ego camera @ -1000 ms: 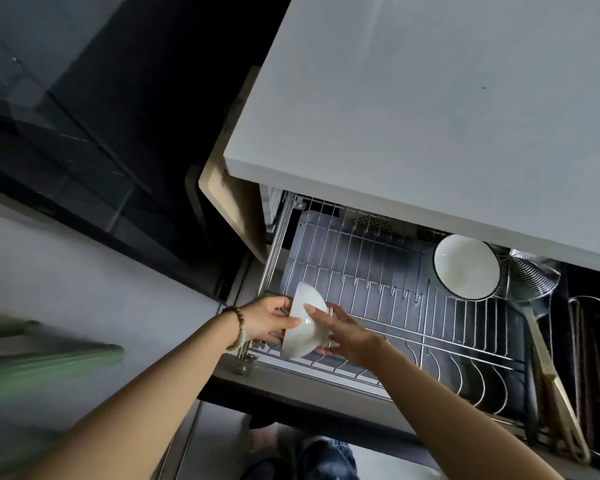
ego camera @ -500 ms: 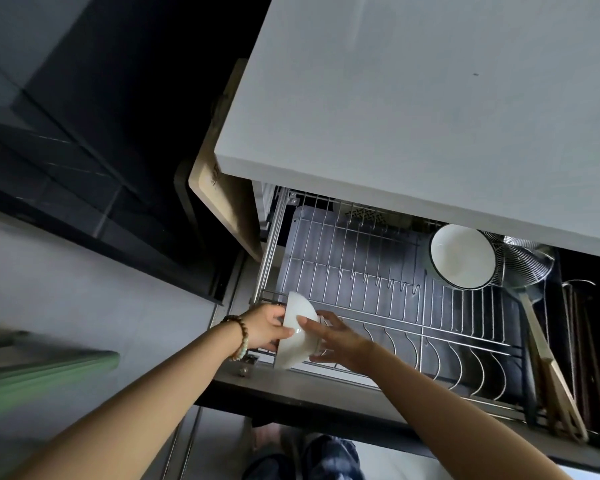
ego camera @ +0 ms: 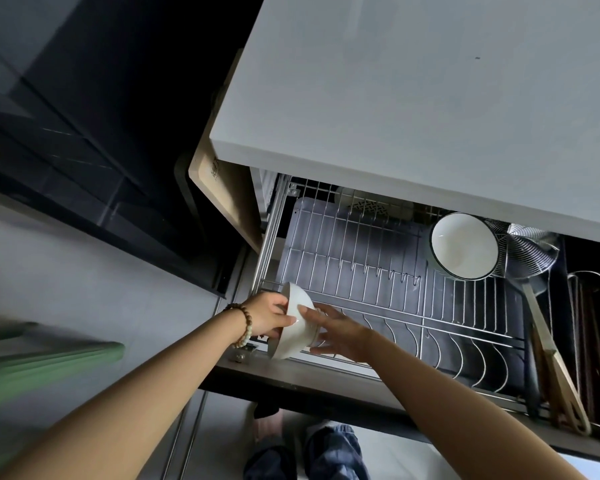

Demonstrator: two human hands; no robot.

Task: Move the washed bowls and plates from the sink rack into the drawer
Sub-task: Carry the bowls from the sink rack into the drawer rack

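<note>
A pulled-out drawer holds a wire dish rack [ego camera: 378,271] under the white countertop [ego camera: 413,98]. At the rack's front left corner a white bowl [ego camera: 297,325] stands on its edge, opening facing left. My left hand [ego camera: 269,315], with a bead bracelet on the wrist, grips the bowl's rim side. My right hand [ego camera: 336,332] holds the bowl's foot from the right with spread fingers. A second white bowl with a dark rim [ego camera: 463,245] leans upright at the rack's back right.
A wire skimmer [ego camera: 523,249] with a long wooden handle lies right of the rack, beside chopsticks and utensils [ego camera: 589,341]. A wooden cutting board [ego camera: 222,199] stands left of the drawer. The dark oven front [ego camera: 84,133] is on the left. My feet show below.
Both hands have brought the bowl down and toward the rack's front left corner. The bowl has turned more onto its edge. The rest of the drawer is unchanged.
</note>
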